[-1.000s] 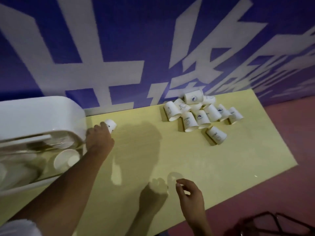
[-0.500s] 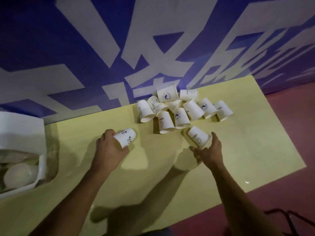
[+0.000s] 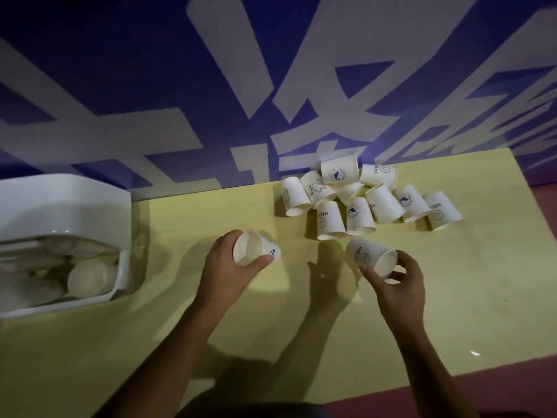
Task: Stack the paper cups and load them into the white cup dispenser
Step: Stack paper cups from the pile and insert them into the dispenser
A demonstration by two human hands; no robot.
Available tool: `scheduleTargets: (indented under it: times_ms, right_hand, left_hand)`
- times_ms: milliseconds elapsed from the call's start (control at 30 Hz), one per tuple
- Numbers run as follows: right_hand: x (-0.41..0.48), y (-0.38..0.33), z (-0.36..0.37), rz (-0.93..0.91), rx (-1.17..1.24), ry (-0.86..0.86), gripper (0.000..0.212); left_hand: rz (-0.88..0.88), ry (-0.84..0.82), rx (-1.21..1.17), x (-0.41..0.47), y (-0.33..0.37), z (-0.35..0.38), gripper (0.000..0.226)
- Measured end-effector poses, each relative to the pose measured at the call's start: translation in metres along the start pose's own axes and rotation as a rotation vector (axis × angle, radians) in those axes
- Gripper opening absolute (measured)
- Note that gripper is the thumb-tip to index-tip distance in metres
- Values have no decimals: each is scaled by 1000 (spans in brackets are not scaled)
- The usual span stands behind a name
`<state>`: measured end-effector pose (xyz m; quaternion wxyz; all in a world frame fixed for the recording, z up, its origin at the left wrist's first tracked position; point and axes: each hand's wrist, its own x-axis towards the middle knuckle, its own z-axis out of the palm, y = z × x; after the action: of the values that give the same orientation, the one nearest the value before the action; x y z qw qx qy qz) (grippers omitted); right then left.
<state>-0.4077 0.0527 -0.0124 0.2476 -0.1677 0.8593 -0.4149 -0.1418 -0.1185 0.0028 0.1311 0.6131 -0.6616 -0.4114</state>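
On the yellow worktop, each grip pinches one paper cup: left hand a panda cup, right hand a HELLO cup. Nesting them seems next, mouths and bases aligned. Loose cups wait behind; the dispenser sits far left.

The table is pale yellow. The wall behind it is deep blue with big white letter shapes painted across it. The paper cups in the pile are white with small dark blue prints. Some show the word HELLO and a round smiley, some a little blue bird or whale shape, one a line-drawn animal. The cup in the left hand is white with a tiny panda print. The cup in the right hand is white with HELLO and a smiley. The cup dispenser is plain shiny white. The floor is dull red.
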Motion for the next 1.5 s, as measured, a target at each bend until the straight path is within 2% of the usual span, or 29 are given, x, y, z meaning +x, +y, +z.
scheduleTargets:
  times_ms: [167, 333, 467, 600, 700, 800, 933, 1100, 1200, 1300, 1400, 1500]
  right_hand:
    - [-54, -44, 55, -81, 77, -135, 75]
    - [-116, -93, 124, -153, 141, -294, 72]
    - [-178, -122, 184, -217, 156, -387, 80]
    - [-237, -142, 236, -207, 189, -421, 77]
    - [-269, -151, 262, -181, 209, -405, 65]
    - [-290, -158, 278, -177, 220, -357, 58]
    - [-300, -165, 284, -226, 199, -308, 63]
    - [-301, -173, 293, -269, 124, -295, 69]
    - [-299, -183, 307, -314, 75, -311, 74]
    - [-300, -188, 325, -377, 32, -369, 84]
    - [-301, -185, 344, -485, -27, -440, 81]
    - [-297, -173, 366, -517, -123, -484, 85]
  left_hand:
    - [-9, 53, -90, -20, -21, -38, 73]
    - [-4, 135, -177, -38, -66, -103, 76]
    - [-14, 229, -221, -51, -112, -166, 83]
    - [31, 282, -265, -58, -157, -218, 75]
    - [88, 310, -269, -54, -184, -244, 73]
    - [137, 275, -267, -46, -203, -257, 76]
    - [179, 231, -134, -29, -220, -255, 79]
    - [112, 143, -44, -10, -236, -244, 86]
    - [74, 117, -2, -1, -243, -240, 89]
    - [48, 21, -30, 3, -245, -238, 90]
    - [43, -21, -62, 3, -251, -238, 104]
    - [12, -61, -121, -5, -254, -244, 115]
